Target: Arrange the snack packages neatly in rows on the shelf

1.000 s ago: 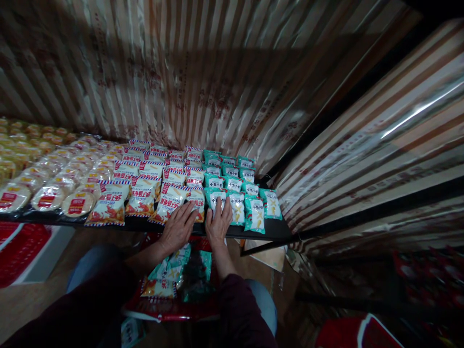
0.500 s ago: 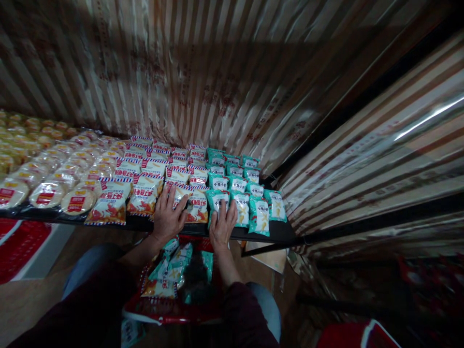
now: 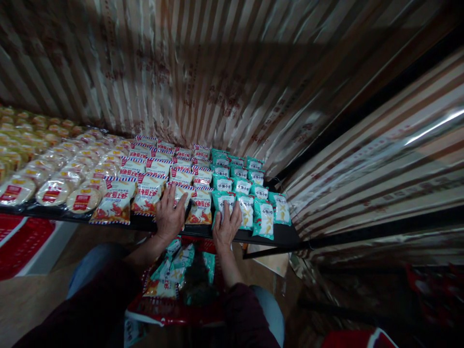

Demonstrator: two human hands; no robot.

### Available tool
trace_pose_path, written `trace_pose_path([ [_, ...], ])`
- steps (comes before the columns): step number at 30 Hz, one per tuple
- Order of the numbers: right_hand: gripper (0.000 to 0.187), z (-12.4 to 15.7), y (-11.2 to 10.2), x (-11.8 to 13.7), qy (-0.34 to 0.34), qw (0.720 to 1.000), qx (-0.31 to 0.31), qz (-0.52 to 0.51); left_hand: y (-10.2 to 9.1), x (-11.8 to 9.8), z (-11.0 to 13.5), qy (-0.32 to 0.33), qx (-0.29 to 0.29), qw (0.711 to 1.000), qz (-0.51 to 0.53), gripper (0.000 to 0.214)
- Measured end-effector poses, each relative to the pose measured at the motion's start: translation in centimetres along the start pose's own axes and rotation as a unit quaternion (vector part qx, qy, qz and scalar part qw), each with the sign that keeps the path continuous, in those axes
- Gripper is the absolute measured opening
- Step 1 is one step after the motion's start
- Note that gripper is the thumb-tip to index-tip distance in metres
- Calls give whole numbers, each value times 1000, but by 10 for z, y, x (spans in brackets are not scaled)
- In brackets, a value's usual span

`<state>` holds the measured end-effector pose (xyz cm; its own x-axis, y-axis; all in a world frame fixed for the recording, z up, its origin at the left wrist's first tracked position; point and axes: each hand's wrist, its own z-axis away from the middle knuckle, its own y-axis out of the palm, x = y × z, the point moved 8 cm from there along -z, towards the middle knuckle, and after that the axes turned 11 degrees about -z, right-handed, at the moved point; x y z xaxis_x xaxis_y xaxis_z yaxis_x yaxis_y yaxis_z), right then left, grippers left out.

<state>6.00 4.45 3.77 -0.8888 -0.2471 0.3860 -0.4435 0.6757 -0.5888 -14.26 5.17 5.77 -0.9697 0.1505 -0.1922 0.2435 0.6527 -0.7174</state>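
My left hand lies with its fingers apart on a white and orange snack bag in the front row of the shelf. Resting on a green snack bag is my right hand, its fingers stretched out over the bag's face. Rows of the same white and orange bags stand to the left, leaning back on one another. More green bags fill the right end of the black shelf. Parts of the two touched bags are hidden under my fingers.
Round crackers in clear wrap and yellow packets line the shelf's left side. Below, between my knees, a red basket holds loose snack bags. Striped sheeting hangs behind; a dark metal bar runs at right.
The whole view has shifted slightly, so the shelf and bags appear a little further right. Both hands stay on the same bags.
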Motion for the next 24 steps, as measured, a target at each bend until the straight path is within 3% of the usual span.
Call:
trace_pose_path([
  [5, 45, 1, 2, 2, 2, 1000, 6, 2, 0, 1, 0, -16, -17, 1000, 10, 41],
  [13, 44, 3, -8, 7, -19, 1000, 4, 20, -11, -15, 0, 49, -29, 998, 25, 39],
  [18, 42, 4, -9, 7, -23, 999, 18, 16, -11, -46, 13, 126, 34, 991, 37, 40],
  [24, 43, 3, -4, 2, -25, 999, 32, -2, 3, -53, 19, 144, 76, 986, 34, 38],
])
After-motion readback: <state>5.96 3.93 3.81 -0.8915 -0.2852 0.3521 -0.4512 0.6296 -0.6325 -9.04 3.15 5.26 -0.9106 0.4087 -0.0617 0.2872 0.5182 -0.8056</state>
